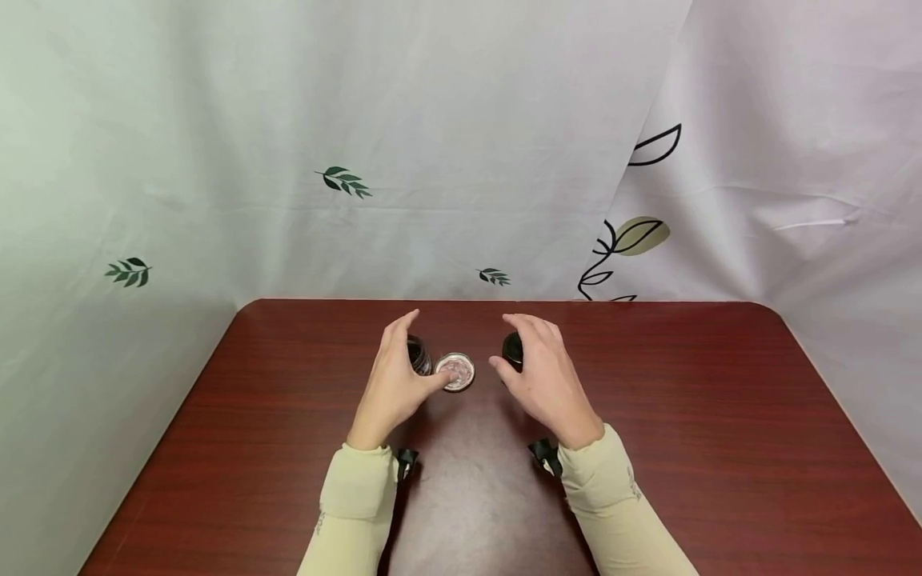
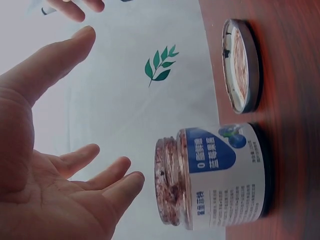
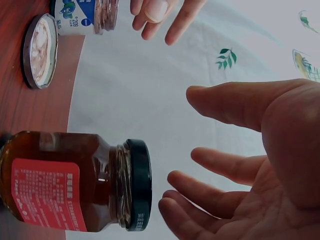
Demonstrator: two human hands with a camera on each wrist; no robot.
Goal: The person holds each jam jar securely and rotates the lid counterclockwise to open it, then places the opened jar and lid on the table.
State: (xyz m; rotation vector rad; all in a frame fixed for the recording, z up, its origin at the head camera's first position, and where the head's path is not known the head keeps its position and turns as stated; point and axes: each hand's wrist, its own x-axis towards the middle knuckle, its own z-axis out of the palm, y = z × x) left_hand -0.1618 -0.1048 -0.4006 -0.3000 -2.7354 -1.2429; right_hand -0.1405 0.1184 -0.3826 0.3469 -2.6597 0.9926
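On table: hands (image 1: 468, 384) released | jar labels (wrist views only) | lid (image 1: 455, 371) off

From my end, little print is legible. The open jar (image 2: 220, 175) by my left hand carries a blue and white label with large characters too tilted for me to make out; the only mark I can read there is a "0" at the start of the line. In the right wrist view the same jar (image 3: 82, 12) shows "209" in small figures on its label. The dark jar (image 3: 65, 180) has a red label with rows of fine white print, too small to read.
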